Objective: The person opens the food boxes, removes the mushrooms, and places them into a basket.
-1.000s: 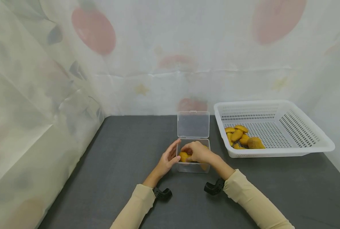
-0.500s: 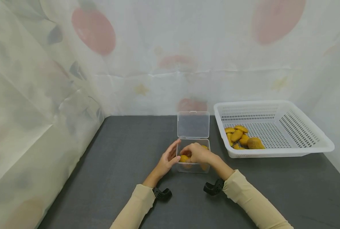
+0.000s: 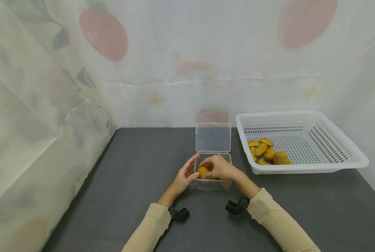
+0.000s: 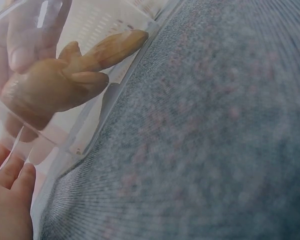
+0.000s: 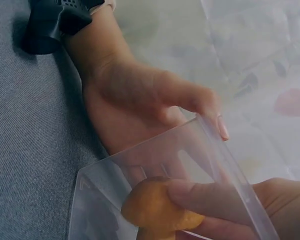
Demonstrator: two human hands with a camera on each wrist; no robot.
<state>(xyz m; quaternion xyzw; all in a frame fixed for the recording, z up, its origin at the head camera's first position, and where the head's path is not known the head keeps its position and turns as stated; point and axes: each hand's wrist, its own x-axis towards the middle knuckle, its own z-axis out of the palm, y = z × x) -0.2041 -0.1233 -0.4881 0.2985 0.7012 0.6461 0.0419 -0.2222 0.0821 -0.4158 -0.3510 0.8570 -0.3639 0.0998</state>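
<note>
A clear plastic box [image 3: 212,185] with its lid [image 3: 213,138] raised stands mid-table. My left hand [image 3: 183,175] holds its near left side, fingers along the wall and thumb at the front corner. Down inside the box, my right hand [image 3: 218,167] pinches a yellow-brown mushroom [image 5: 150,205], with the thumb pressed to its cap in the right wrist view. More mushrooms [image 4: 112,52] lie in the box, seen through its wall in the left wrist view. The right fingertips are partly hidden by the mushroom.
To the right of the box stands a white slotted basket [image 3: 342,164], with several mushrooms [image 3: 261,149] heaped at its left end. Dark cloth covers the table [image 3: 137,168]. A printed curtain [image 3: 162,70] hangs behind and at the left.
Inside the box, my right hand dips slightly, then rises a little, and the mushroom at its fingers shifts with it. My left hand, the box and the basket stay where they were.
</note>
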